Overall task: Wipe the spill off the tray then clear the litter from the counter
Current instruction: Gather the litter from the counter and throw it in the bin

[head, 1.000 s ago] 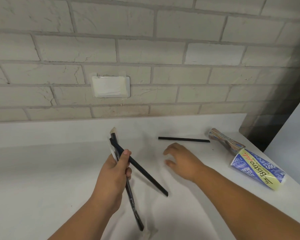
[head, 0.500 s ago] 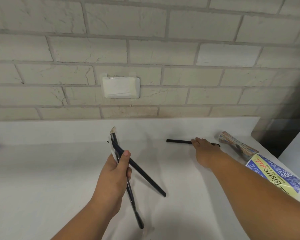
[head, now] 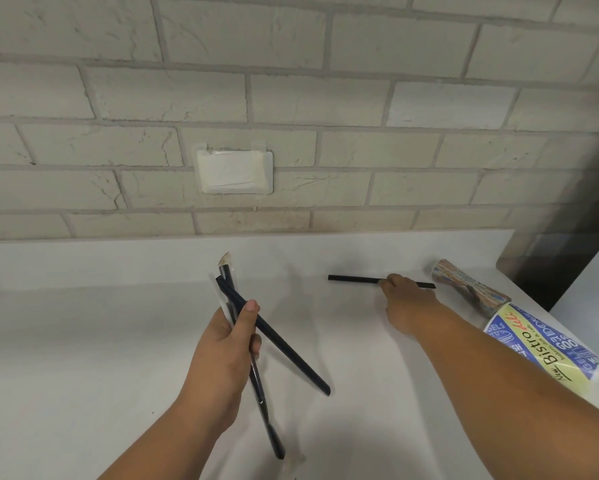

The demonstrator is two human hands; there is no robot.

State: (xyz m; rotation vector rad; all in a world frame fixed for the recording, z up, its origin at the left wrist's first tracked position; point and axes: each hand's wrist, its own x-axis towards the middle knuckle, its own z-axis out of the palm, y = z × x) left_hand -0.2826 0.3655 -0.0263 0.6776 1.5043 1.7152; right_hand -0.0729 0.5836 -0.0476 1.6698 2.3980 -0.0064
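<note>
My left hand (head: 222, 344) grips two black straws (head: 277, 344) above the white counter (head: 83, 358); one of them sits in a clear wrapper, and both cross and point down to the right. A third black straw (head: 353, 279) lies flat near the back wall. My right hand (head: 407, 306) reaches over it, and its fingertips pinch the straw near the middle. The hand hides part of that straw. No tray is in view.
A crushed paper cup (head: 540, 344) printed with "Bistro" lies on its side at the counter's right end, beside my right forearm. A brick wall with a taped-over white plate (head: 235, 172) rises behind. The counter's right edge (head: 568, 317) drops off near the cup.
My right hand has moved from the counter's middle back and right onto the lying straw and now pinches it. My left hand has kept its straws still.
</note>
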